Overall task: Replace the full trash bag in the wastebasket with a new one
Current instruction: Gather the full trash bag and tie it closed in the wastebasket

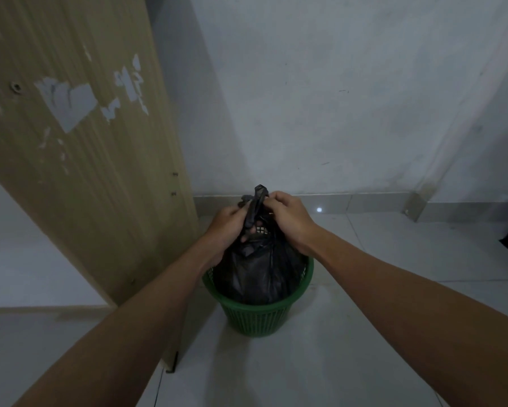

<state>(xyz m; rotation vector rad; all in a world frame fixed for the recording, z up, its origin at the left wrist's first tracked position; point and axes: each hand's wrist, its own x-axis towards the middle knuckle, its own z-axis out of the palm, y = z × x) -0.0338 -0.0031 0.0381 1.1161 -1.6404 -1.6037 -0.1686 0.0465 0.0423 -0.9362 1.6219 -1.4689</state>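
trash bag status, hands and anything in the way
Left hand and right hand both gripping the gathered neck of the black trash bag. Bag still seated in green wastebasket. Wooden panel close on left, not blocking.

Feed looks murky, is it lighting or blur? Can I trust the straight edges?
Head view: dim, bluish light, not blur; left hand, right hand and black bag in the green basket read sharp; wide-angle bends the wooden panel; small glare spot on baseboard.
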